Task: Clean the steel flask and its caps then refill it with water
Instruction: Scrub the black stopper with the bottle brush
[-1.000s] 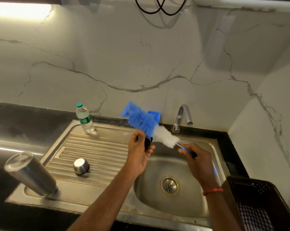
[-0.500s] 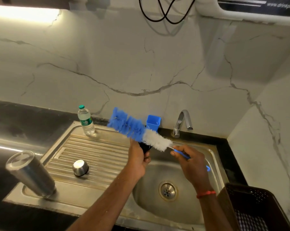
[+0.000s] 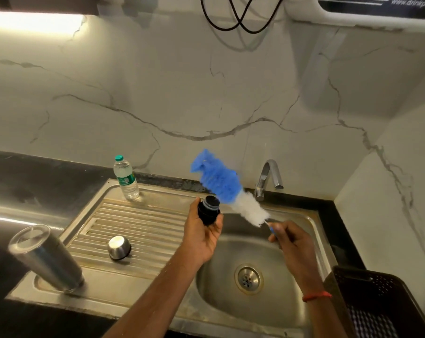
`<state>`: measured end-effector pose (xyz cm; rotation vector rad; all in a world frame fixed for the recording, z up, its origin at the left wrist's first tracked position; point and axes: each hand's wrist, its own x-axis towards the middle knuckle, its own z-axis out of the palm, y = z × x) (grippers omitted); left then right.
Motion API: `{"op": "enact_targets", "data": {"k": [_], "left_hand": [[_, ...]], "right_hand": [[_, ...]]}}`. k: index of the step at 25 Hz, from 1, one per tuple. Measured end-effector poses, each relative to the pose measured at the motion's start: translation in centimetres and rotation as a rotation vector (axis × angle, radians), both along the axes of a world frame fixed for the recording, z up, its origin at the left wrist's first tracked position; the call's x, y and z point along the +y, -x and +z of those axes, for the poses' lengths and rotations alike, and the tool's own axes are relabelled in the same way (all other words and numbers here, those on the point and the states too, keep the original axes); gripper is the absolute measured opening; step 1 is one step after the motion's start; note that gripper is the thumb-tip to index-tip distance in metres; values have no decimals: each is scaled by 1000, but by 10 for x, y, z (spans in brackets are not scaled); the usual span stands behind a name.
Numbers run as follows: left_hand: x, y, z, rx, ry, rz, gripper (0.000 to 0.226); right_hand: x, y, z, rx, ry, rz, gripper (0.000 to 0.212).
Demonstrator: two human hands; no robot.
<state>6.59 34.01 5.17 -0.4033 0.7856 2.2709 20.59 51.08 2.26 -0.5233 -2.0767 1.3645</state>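
The left hand (image 3: 202,236) clasped the black cap (image 3: 208,211), which stuck up above its grip. The right hand (image 3: 292,242) gripped the brush (image 3: 221,185) by its handle, bristles just beside the cap; the flask (image 3: 45,257) stood at the sink's (image 3: 157,192) front left corner

Brush (image 3: 221,184) motion-blurred, basket (image 3: 377,301) cut by edge

Both forearms (image 3: 157,289) were bare; a thin red thread band (image 3: 316,295) circled the wrist just behind the grip of the right hand (image 3: 290,242)
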Motion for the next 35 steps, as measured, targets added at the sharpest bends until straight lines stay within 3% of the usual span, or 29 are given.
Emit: {"op": "enact_targets", "data": {"k": [5, 10, 13, 19, 23, 31, 35], "left_hand": [[5, 2, -3, 79, 142, 27, 24], [0, 3, -4, 132, 71, -33, 32], [12, -4, -6, 107, 53, -53, 32], [0, 11, -6, 68, -124, -23, 43], [6, 1, -9, -6, -323, -49, 53], [5, 6, -15, 77, -147, -121, 47], [0, 26, -6, 111, -36, -79, 38]], "right_hand": [[-9, 10, 3, -107, -370, 54, 9], [12, -11, -4, -91, -342, -49, 10], [-11, 15, 9, -54, -442, 26, 4], [8, -8, -10, -42, -313, -53, 17], [-15, 19, -2, -108, -329, 86, 18], [1, 16, 0, -102, -296, 76, 18], [12, 8, -13, -93, -159, 28, 24]]}}
